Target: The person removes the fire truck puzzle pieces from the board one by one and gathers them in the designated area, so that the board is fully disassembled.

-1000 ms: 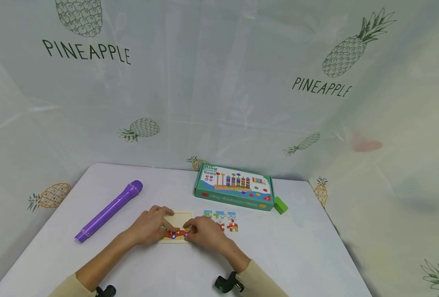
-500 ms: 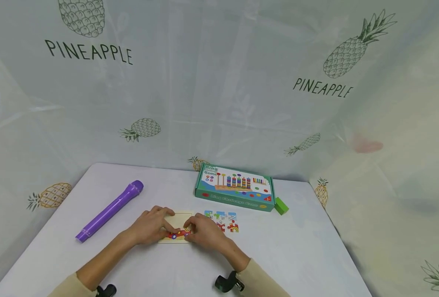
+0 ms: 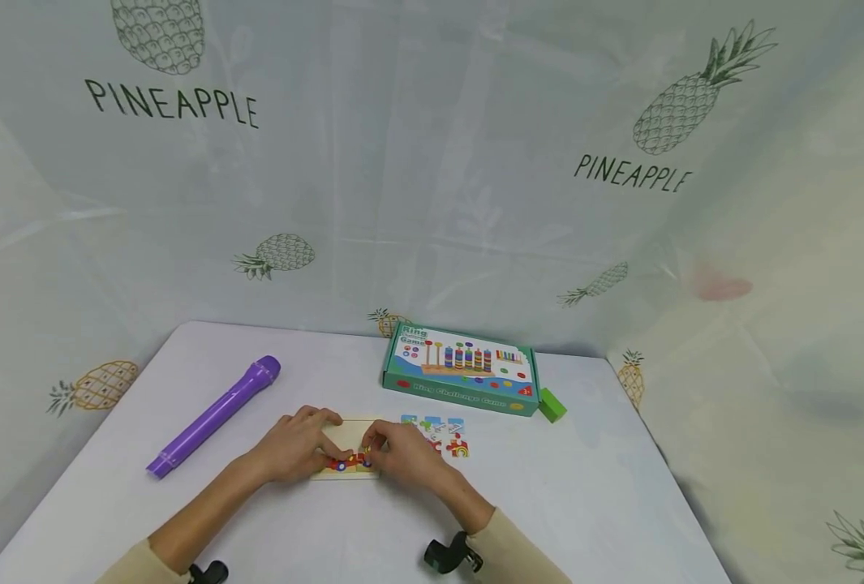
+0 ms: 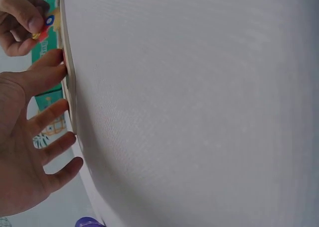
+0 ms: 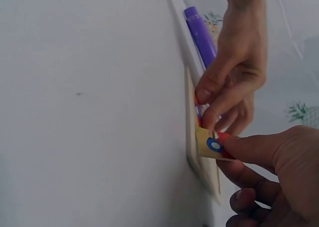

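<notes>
A shallow wooden puzzle tray [image 3: 356, 431] lies in front of me, with red car pieces [image 3: 340, 465] along its near side. My left hand [image 3: 294, 448] rests at the tray's left part, thumb over the car pieces. In the left wrist view its fingers [image 4: 55, 150] are spread and fairly straight, tips along the tray's edge. My right hand [image 3: 407, 458] pinches a puzzle piece [image 5: 212, 145] between thumb and fingers. That piece, yellow and red with a blue wheel, stands tilted over the tray's right end in the right wrist view.
More puzzle pieces [image 3: 458, 438] lie to the right of the tray, partly behind my right hand. A green ring game box [image 3: 461, 369] stands at the back, a green block [image 3: 552, 405] beside it. A purple microphone-shaped tube [image 3: 214, 418] lies at the left.
My right thumb and fingers have shifted slightly at the tray's right end, and the pinched piece shows less from above. The left hand has stayed in place.
</notes>
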Demonstrator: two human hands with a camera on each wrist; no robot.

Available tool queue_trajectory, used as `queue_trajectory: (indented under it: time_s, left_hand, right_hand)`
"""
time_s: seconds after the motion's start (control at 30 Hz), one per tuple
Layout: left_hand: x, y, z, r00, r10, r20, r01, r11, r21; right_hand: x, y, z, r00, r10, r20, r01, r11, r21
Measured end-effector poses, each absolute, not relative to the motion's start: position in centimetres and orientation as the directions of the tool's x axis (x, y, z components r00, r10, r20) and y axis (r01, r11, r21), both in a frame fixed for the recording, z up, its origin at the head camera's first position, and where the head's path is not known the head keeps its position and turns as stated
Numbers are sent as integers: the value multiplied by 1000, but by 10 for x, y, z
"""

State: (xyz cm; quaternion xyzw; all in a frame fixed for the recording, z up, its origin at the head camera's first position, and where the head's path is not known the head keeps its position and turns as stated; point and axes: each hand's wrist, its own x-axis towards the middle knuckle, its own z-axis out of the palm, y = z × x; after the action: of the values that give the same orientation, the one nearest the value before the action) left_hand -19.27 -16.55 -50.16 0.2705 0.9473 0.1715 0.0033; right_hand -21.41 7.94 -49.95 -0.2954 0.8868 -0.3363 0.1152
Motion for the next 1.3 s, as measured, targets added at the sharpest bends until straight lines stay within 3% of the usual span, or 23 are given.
queue_trajectory:
  time_s: [0.47,0.9,1.3]
  left_hand:
    - [-195,-163,-506,-872,481,90,478,797,369]
    - [-200,-160,-503,-882,461,95,464,817,342]
    - [-197,-150,-494,-910,412,45,401,845,355]
  right_hand:
    - [-232,139,-488,-825,-562,-60,-370,617,-695]
    - [-235,213,-481,-793,-573,-207,-308,670,-675]
    - [-231,228,-488,-815,-536,-219,-309,723,-618]
